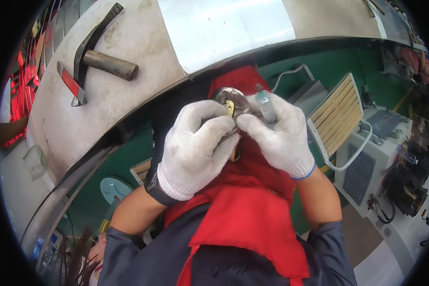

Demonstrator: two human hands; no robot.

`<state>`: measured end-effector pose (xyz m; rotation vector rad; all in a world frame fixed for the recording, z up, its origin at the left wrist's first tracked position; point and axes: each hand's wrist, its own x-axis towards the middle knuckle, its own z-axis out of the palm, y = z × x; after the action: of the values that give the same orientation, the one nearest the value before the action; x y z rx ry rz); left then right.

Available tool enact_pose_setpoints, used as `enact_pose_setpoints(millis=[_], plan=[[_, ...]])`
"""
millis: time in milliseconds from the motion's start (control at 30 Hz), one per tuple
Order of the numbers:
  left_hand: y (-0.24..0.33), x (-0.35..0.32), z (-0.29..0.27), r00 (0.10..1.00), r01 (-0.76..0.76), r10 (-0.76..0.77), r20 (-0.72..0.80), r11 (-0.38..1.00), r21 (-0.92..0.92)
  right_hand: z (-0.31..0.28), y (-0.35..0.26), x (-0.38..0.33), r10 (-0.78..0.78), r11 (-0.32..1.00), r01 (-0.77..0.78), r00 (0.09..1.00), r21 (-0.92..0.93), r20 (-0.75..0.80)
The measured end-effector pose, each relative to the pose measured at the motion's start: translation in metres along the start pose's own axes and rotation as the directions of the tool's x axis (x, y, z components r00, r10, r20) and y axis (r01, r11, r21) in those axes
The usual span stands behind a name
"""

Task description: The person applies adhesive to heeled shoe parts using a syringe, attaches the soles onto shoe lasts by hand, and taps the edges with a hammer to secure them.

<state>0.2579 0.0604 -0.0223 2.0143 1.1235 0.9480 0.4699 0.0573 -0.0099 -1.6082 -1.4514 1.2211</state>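
My left hand (195, 145), in a white knitted glove, is closed on a round, shiny metal part (237, 99) with a gold-coloured piece (229, 107) at its middle. The part is held up in front of my red apron. My right hand (282, 133), gloved the same way, has a clear, greenish cylindrical tool (266, 107) in its curled fingers; the tool's thin upper end is blurred. Its thumb and fingertip come up against the right edge of the metal part. The fingers hide much of the part's lower side.
On the pale worktable at the upper left lie a hammer with a long curved dark head and wooden handle (110, 65), and a flat red-and-silver tool (71, 85). A white sheet (229, 31) covers the table's middle. A slatted chair (336, 117) and grey machine (367, 162) stand right.
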Motion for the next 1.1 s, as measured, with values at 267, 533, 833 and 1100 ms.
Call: enact_pose_setpoints(millis=[267,533,833,1100], plan=[[-0.012,0.007,-0.004,0.981,-0.180,0.180,0.067,0.984,-0.012,-0.002,0.001,0.006,-0.053,0.994,0.053,0.999,-0.096,0.002],[-0.013,0.008,-0.010,0.992,-0.073,0.075,0.098,0.997,-0.028,0.000,0.020,0.000,0.125,0.965,-0.128,0.992,0.231,0.028],[-0.016,0.011,-0.008,0.991,-0.096,0.094,0.096,0.995,0.015,-0.002,0.012,0.005,0.012,0.999,-0.008,0.997,-0.051,0.070],[-0.036,0.018,-0.011,0.957,-0.259,0.264,0.120,0.964,-0.051,0.014,0.026,0.006,0.125,0.916,-0.125,0.992,0.381,0.025]])
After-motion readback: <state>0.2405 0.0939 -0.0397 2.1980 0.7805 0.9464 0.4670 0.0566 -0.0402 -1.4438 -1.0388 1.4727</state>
